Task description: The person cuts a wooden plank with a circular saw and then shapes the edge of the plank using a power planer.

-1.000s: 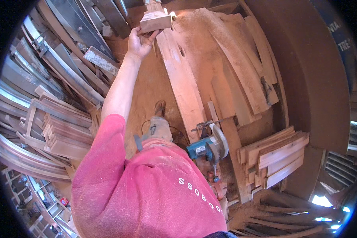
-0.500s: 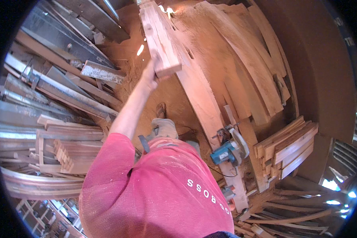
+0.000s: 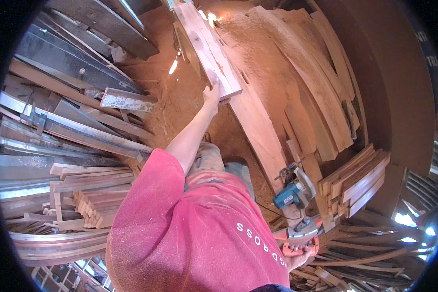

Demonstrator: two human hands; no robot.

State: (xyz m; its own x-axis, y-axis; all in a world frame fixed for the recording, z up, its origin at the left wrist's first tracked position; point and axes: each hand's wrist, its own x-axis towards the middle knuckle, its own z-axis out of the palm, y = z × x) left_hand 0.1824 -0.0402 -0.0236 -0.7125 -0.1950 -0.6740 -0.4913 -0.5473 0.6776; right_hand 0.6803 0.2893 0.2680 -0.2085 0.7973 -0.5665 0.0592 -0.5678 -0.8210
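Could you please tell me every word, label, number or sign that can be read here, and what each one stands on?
White lettering on the red shirt: partly readable; I won't copy the words.
Pale letters on the dark surface at far right: cut short; not copied.
Light marking on the blue saw: too small to read.
Orange power tool: no lettering I can make out.
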